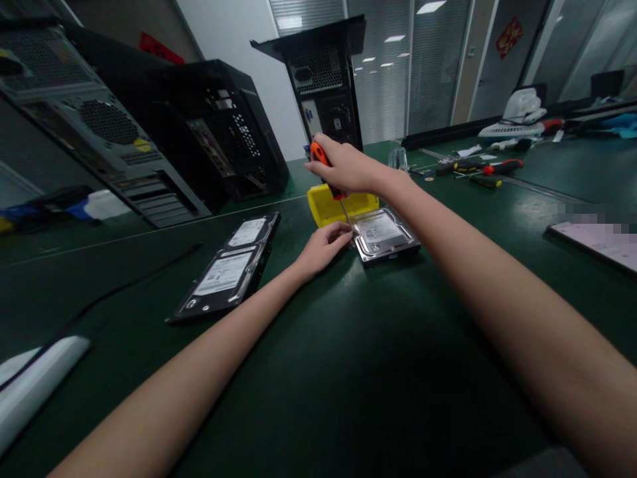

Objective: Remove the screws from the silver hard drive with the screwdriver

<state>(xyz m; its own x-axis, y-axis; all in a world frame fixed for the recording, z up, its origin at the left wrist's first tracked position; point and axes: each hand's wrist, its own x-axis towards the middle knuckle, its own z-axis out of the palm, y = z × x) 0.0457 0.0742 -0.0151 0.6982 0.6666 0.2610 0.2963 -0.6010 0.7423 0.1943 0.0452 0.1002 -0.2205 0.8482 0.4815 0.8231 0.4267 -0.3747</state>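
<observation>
A hard drive (381, 229) lies label up on the green table. My left hand (324, 248) rests at its left edge, with the fingers closed together against that side near the screwdriver's tip. Gripped by its orange and black handle, a screwdriver (319, 155) is in my right hand (346, 166). Its shaft slants down to the left edge of the drive, and the exact contact of the tip is hard to make out. Just behind the drive sits a yellow plastic box (323, 207), partly covered by the right hand and the screwdriver.
Two more hard drives (223, 273) lie end to end at the left. Several computer cases stand behind, including an open black case (223, 133). Screwdrivers and pliers (502, 167) are scattered at the right rear, near a white tool (520, 116). A black cable (129, 285) crosses the left.
</observation>
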